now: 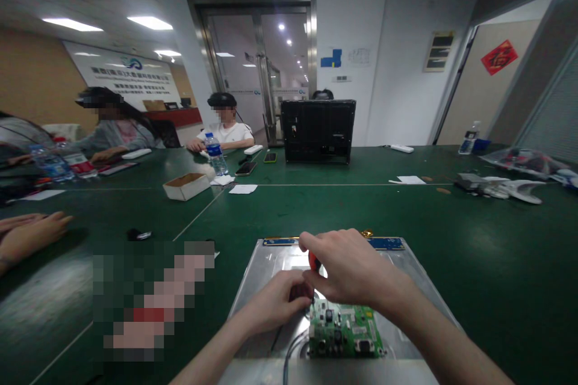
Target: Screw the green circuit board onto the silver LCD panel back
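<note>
My right hand (350, 264) is closed around the red handle of a screwdriver (314, 261), whose thin shaft points down. The screwdriver's tip is near the upper left corner of a green circuit board (345, 331). My left hand (286, 298) is curled in a pinch right beside the shaft; what lies between its fingertips is hidden. The board rests on a silvery metal panel (253, 280), which lies flat in front of me. A narrow blue circuit strip (386, 243) runs along the panel's far edge, partly covered by my right hand.
Dark cables (289, 355) run left of the board. On the green table (217, 216) are a small open box (186, 185), a water bottle (215, 155), phones and a black monitor-like unit (318, 132). Another person's hand (36, 234) rests at the left. Several people sit beyond.
</note>
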### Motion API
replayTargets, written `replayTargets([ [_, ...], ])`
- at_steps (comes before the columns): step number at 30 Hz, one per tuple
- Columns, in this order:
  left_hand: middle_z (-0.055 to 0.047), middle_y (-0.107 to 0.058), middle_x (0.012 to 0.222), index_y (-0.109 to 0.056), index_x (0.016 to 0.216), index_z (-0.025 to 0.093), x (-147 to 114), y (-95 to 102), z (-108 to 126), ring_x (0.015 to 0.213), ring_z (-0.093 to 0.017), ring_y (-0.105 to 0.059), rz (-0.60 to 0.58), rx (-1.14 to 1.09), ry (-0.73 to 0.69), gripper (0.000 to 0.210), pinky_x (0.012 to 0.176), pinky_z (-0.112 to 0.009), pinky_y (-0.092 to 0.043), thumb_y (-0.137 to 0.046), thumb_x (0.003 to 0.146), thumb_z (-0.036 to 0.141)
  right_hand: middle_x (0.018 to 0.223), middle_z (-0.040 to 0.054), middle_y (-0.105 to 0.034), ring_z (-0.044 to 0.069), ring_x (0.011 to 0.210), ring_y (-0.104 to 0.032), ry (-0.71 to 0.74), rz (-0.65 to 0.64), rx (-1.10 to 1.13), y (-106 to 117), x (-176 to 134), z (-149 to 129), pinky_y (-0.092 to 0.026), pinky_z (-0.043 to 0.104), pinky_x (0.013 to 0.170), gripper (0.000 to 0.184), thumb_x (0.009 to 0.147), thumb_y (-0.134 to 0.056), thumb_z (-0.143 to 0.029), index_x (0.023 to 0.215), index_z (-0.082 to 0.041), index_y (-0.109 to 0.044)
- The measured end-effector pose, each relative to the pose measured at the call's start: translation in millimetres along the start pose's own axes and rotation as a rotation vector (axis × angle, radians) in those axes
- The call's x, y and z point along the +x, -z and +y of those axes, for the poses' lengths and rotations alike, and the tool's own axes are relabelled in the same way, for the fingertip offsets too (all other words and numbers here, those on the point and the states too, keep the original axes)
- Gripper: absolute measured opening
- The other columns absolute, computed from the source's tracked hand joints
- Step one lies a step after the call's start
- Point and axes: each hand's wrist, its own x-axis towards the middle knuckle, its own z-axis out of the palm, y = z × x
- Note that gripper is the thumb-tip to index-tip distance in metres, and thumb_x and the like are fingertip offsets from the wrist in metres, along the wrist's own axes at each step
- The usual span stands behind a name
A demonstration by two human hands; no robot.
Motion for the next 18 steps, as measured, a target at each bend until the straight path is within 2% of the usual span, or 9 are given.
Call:
replayTargets([
  [3, 0.0, -0.063, 0.08, -0.063, 0.083, 0.016, -1.2, 0.7, 2.9, 0.073, -0.017, -0.055, 0.011, 0.022, 0.021, 0.008, 0.066, -0.026, -0.042, -0.058, 0.077, 0.014, 0.08, 0.0023, -0.072, 0.018, 0.067, -0.064, -0.041, -0.004, -0.023, 0.0, 1.2, 0.7, -0.023, 0.028, 0.052, 0.016, 0.089, -0.063, -0.036, 0.091, -0.021, -0.059],
  [7, 0.0, -0.061, 0.079, -0.063, 0.081, 0.015, -1.2, 0.6, 1.1, 0.071, -0.016, -0.054, 0.015, 0.017, 0.008, 0.007, 0.065, -0.025, -0.041, -0.059, 0.076, 0.014, 0.08, 0.0014, -0.071, 0.017, 0.065, -0.063, -0.026, -0.002, -0.025, 0.4, 1.6, 0.1, -0.022, 0.028, 0.051, 0.006, 0.088, -0.06, -0.025, 0.091, -0.021, -0.058],
  [10, 0.0, -0.061, 0.08, -0.062, 0.082, 0.015, -0.6, -0.3, -1.1, 0.072, -0.016, -0.054, 0.02, 0.012, 0.006, 0.006, 0.065, -0.025, -0.041, -0.059, 0.077, 0.015, 0.083, 0.0023, -0.072, 0.016, 0.065, -0.062, 0.009, 0.013, -0.011, 1.3, 0.2, -0.7, -0.021, 0.028, 0.051, 0.011, 0.083, -0.06, -0.021, 0.093, -0.019, -0.057],
  [13, -0.001, -0.063, 0.081, -0.062, 0.084, 0.016, -0.8, -0.6, 1.0, 0.074, -0.017, -0.055, 0.023, 0.005, 0.004, 0.007, 0.067, -0.026, -0.043, -0.059, 0.078, 0.016, 0.082, 0.0022, -0.072, 0.017, 0.067, -0.064, 0.01, 0.002, -0.006, 2.1, -0.1, -0.1, -0.022, 0.028, 0.052, 0.013, 0.086, -0.062, -0.029, 0.095, -0.02, -0.06],
  [16, -0.001, -0.064, 0.082, -0.064, 0.085, 0.016, -1.7, 0.1, 5.0, 0.075, -0.017, -0.056, 0.015, 0.021, 0.01, 0.009, 0.068, -0.026, -0.043, -0.058, 0.078, 0.015, 0.077, 0.0018, -0.072, 0.018, 0.066, -0.065, -0.031, 0.002, -0.03, 1.8, 1.3, 1.3, -0.021, 0.028, 0.053, 0.016, 0.09, -0.062, -0.038, 0.089, -0.022, -0.063],
  [18, -0.001, -0.063, 0.08, -0.064, 0.083, 0.016, -2.1, 0.9, 6.0, 0.072, -0.016, -0.055, 0.015, 0.04, 0.008, 0.008, 0.066, -0.026, -0.042, -0.058, 0.078, 0.015, 0.074, 0.0014, -0.071, 0.017, 0.064, -0.064, -0.046, 0.003, -0.044, 0.9, 2.1, 1.6, -0.02, 0.028, 0.052, 0.014, 0.091, -0.062, -0.034, 0.085, -0.021, -0.063],
])
